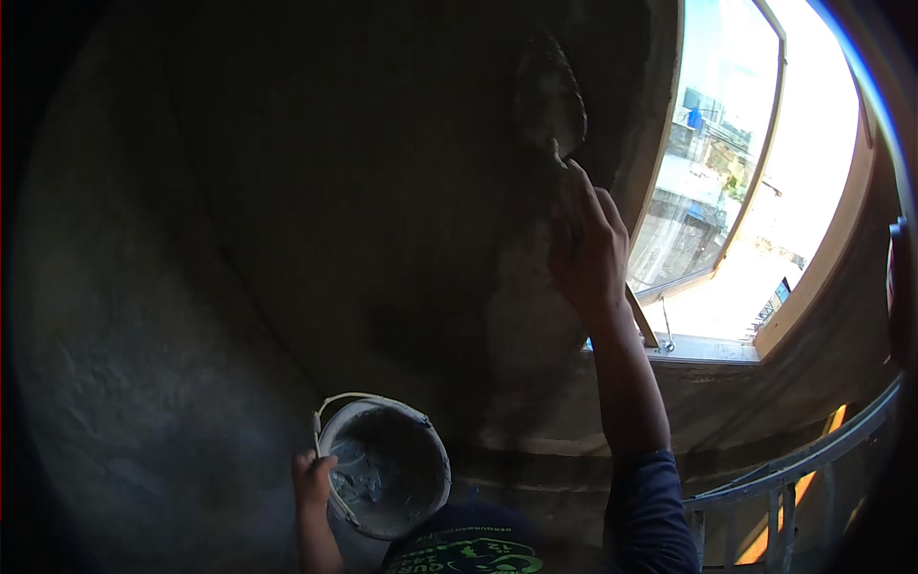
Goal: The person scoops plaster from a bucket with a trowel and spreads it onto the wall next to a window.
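My right hand (588, 244) is raised at the upper middle, closed on the handle of a pointed trowel (550, 96) whose blade lies against the dark grey plastered wall (382, 191), left of the window. At the lower left, my left hand (311, 483) grips the handle of a grey plastic bucket (430, 459) with some wet grey mix (373, 469) inside, held low in front of my body.
An open glazed window (717, 153) with a wooden frame (798, 297) fills the upper right, its sill below. A metal railing (784, 483) curves along the lower right. The lighter left wall (124, 383) meets the dark wall.
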Demonstrator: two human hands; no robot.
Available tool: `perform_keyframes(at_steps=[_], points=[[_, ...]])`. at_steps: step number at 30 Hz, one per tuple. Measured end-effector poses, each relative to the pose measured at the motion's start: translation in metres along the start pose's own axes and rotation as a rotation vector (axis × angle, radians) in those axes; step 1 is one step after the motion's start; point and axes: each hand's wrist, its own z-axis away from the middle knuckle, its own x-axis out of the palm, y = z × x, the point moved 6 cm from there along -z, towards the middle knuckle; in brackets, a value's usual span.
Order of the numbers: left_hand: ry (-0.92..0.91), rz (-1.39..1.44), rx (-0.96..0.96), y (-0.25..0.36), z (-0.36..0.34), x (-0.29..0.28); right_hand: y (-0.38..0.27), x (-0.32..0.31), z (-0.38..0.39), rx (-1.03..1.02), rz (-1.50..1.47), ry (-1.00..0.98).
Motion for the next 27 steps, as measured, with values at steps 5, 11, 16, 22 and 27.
perform_keyframes(at_steps=[5,11,16,22,27], points=[[0.059,-0.020,0.006,-0.013,0.001,-0.003,0.026,0.011,-0.029,0.105,0.157,-0.096],[0.122,-0.085,-0.005,-0.016,0.004,-0.010,0.030,0.027,0.018,0.037,-0.030,-0.381],[0.118,0.014,-0.016,-0.006,0.006,0.001,0.034,-0.005,-0.025,0.026,-0.188,-0.039],[0.085,-0.052,-0.024,-0.009,0.004,0.000,0.042,0.013,-0.061,0.032,0.132,-0.153],[0.093,-0.012,-0.002,-0.005,0.005,0.000,0.029,0.041,0.013,0.013,0.129,-0.400]])
